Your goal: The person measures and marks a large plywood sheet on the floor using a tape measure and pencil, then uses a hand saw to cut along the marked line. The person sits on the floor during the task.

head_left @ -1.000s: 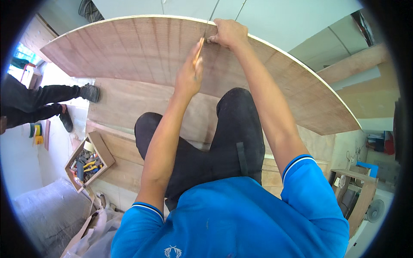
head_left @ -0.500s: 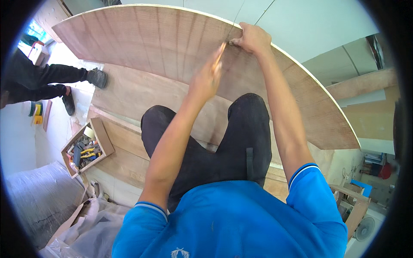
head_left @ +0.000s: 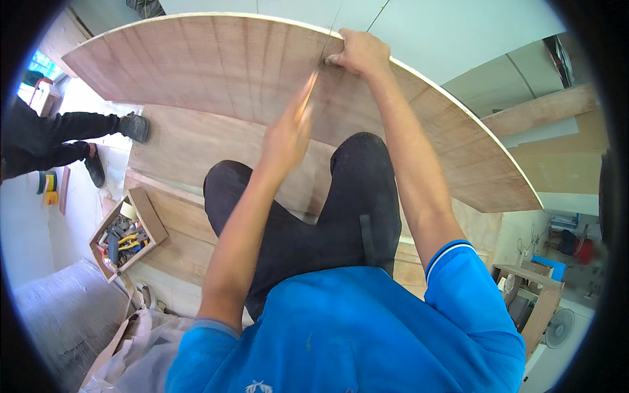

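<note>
A large thin plywood panel (head_left: 216, 72) with a curved pale far edge stands tilted in front of my knees. My left hand (head_left: 287, 134), blurred by motion, is closed round the orange-brown handle of what looks like a handsaw (head_left: 306, 98). Its thin dark blade appears edge-on, running up across the panel's far edge. Just right of the blade, my right hand (head_left: 363, 52) grips that edge, fingers over the top and thumb on the near face. The blade's teeth are too small to make out.
An open wooden box (head_left: 154, 219) of pliers and other tools sits at the left on wooden boards (head_left: 187, 245). Beyond it is another person's shoe (head_left: 134, 128). Plastic-wrapped material (head_left: 72, 298) lies lower left. At the right are a wooden frame (head_left: 540, 308) and a fan (head_left: 559, 327).
Both hands and the panel now appear farther left in the view, as does most of the surroundings. My left hand has drawn slightly back from the panel's edge; my right hand keeps its grip.
</note>
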Demonstrator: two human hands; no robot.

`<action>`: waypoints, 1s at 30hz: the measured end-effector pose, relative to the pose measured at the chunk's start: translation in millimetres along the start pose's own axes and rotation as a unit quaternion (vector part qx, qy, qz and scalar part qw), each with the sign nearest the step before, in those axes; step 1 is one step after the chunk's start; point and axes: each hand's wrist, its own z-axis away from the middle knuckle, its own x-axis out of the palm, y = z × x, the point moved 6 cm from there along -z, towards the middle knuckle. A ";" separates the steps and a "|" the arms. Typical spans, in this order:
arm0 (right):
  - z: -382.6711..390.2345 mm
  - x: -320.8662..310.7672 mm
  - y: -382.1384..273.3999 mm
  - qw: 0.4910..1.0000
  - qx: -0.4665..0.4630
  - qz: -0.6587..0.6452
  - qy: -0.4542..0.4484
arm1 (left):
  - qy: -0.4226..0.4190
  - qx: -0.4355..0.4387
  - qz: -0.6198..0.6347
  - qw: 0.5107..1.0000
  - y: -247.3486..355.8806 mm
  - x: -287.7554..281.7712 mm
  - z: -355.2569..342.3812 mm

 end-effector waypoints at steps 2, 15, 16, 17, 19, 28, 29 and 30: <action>-5.4 -0.8 -5.0 1.000 -0.004 0.014 0.009 | 0.043 0.026 0.004 0.999 6.8 7.9 -65.9; -0.4 3.1 4.4 1.000 0.009 0.021 0.003 | -0.033 -0.075 0.004 0.997 14.4 -17.3 43.0; -1.9 0.5 -5.2 1.000 0.008 0.021 -0.015 | 0.008 -0.016 -0.022 1.000 2.0 -5.7 5.2; -6.3 -3.9 -8.1 0.999 0.016 0.022 -0.027 | 0.023 -0.023 -0.020 0.999 -2.7 -0.3 -22.6; -12.8 -5.3 -1.4 1.000 0.005 0.014 -0.021 | 0.029 -0.011 -0.028 0.999 3.5 3.9 -37.4; -2.5 2.6 14.7 0.999 0.025 0.018 -0.014 | -0.056 -0.094 -0.016 0.994 44.6 -57.2 140.7; 0.3 2.8 11.1 0.999 0.029 0.021 -0.022 | -0.077 -0.112 -0.017 0.991 38.3 -50.9 120.6; 1.8 1.1 7.5 0.999 0.032 0.027 -0.028 | -0.097 -0.129 -0.017 0.987 30.7 -40.4 83.0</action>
